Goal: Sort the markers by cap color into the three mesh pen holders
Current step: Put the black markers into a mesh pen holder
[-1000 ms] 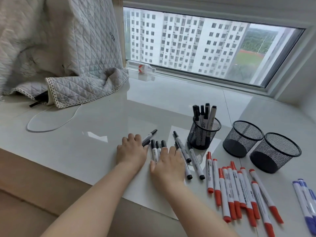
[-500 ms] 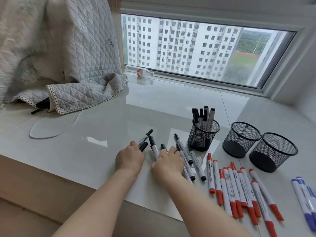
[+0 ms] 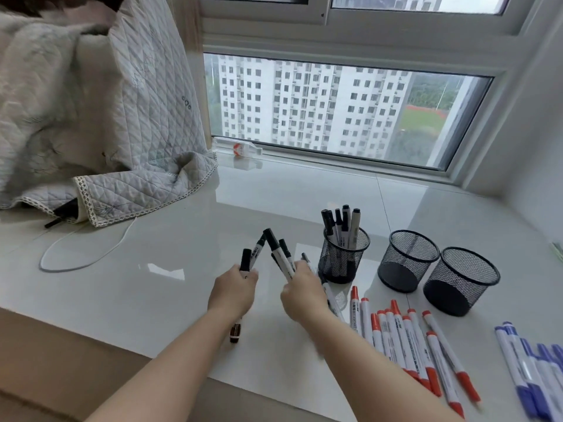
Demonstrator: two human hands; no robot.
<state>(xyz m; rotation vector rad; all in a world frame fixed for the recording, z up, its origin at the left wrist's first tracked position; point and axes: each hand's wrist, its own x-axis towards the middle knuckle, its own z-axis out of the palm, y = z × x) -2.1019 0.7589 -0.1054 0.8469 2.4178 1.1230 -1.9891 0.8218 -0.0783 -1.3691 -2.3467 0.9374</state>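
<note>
My left hand [image 3: 233, 292] grips two black-capped markers [image 3: 250, 257], caps pointing up, raised off the white sill. My right hand [image 3: 301, 292] grips a bunch of several black-capped markers [image 3: 278, 254], also lifted and tilted. Just right of it stands a black mesh holder [image 3: 343, 260] with several black-capped markers upright in it. Two more mesh holders stand further right, the middle holder [image 3: 408, 258] and the right holder [image 3: 461, 280], both with no markers inside. Red-capped markers [image 3: 405, 339] lie in a row on the sill at the front right. Blue-capped markers [image 3: 530, 360] lie at the far right edge.
A quilted grey blanket [image 3: 100, 132] is heaped at the left, with a white cable [image 3: 88, 251] looping out from under it. A small bottle [image 3: 240, 149] lies by the window frame. The sill's front edge runs below my forearms.
Both hands closed round the black-capped markers that lay flat and lifted them off the sill. The camera tilted upward.
</note>
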